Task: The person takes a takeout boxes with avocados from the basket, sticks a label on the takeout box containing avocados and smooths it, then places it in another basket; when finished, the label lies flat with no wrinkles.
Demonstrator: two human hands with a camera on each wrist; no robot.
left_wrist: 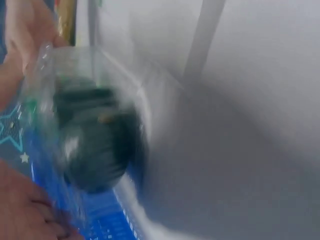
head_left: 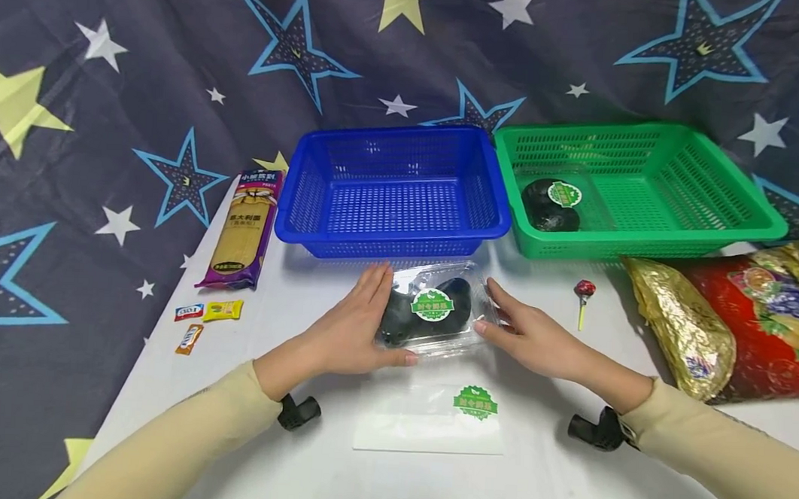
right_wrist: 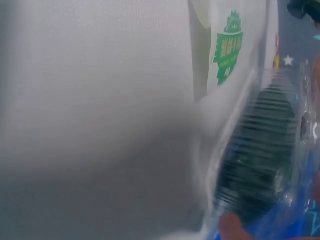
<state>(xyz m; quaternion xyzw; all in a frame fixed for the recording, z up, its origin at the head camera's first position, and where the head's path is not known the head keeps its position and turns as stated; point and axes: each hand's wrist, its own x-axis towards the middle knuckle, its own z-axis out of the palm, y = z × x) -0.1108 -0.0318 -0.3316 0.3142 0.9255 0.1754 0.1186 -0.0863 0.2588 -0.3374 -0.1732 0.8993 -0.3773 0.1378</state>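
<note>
A clear plastic fruit box [head_left: 428,345] with a round green label is held between both hands above the white table. Dark green, avocado-like fruits [head_left: 461,302] show through its lid. My left hand [head_left: 351,322] grips the box's left end, thumb along the near side. At the right end, my right hand [head_left: 537,336] holds the edge between thumb and fingers. The left wrist view shows the fruits [left_wrist: 97,145] blurred behind plastic; in the right wrist view the box [right_wrist: 260,155] appears tilted. A white sheet of green labels [head_left: 424,424] lies just in front, one label visible.
Behind stand a blue basket [head_left: 393,242] and a green basket [head_left: 644,243]; the green one holds another fruit box [head_left: 551,205]. Pasta [head_left: 241,230] and several small candies [head_left: 222,310] lie left. A lollipop [head_left: 583,289] and a red-and-gold bag [head_left: 761,336] lie right.
</note>
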